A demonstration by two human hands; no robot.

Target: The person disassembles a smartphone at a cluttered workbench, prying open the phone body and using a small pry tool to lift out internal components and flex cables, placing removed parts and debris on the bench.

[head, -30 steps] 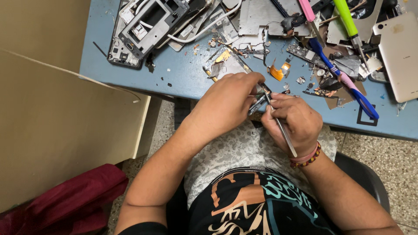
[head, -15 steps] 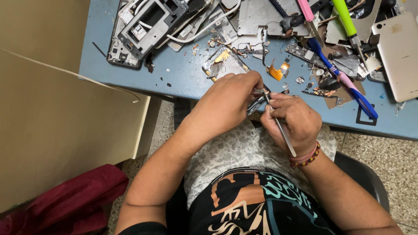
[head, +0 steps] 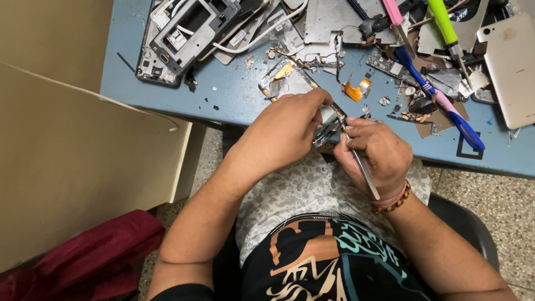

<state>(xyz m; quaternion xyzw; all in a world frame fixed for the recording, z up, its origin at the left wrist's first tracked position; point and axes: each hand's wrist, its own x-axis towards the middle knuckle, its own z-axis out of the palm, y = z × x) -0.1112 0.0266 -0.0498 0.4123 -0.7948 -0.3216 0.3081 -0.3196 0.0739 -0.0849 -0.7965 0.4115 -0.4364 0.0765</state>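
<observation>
left hand (head: 284, 131): centre of frame, just below table edge; fingers curled tight round a small dark metal-and-glass phone part (head: 329, 124), thumb on top.
right hand (head: 376, 156): right of centre, touching the left at fingertips; closed on thin silver metal tweezers (head: 359, 161), held like a pen, tip up-left against the phone part, back end sticking out past the wrist.
wrist: pink band & beaded bracelet (head: 393, 202) on right wrist.
phone part pos.: btwn both hands, over the lap, just off the near edge of the blue table (head: 234, 100).
table, upper left: stripped grey phone frame w/ rectangular cut-out (head: 192, 30), white cable (head: 262, 33) curling beside it.
table, upper centre: flat grey metal plate (head: 329, 19); small orange flex piece (head: 356, 89) below it; loose screws & scraps around.
table, upper right: blue-handled toothbrush w/ pink neck (head: 440, 103) lying diagonal; green-handled screwdriver (head: 443, 25); pale gold phone back cover (head: 510, 67) at frame edge.
left side: beige board (head: 72, 178) leaning by table; dark red cloth (head: 89, 256) on floor, lower left.
lap: pale patterned cloth (head: 301, 189) under hands.
</observation>
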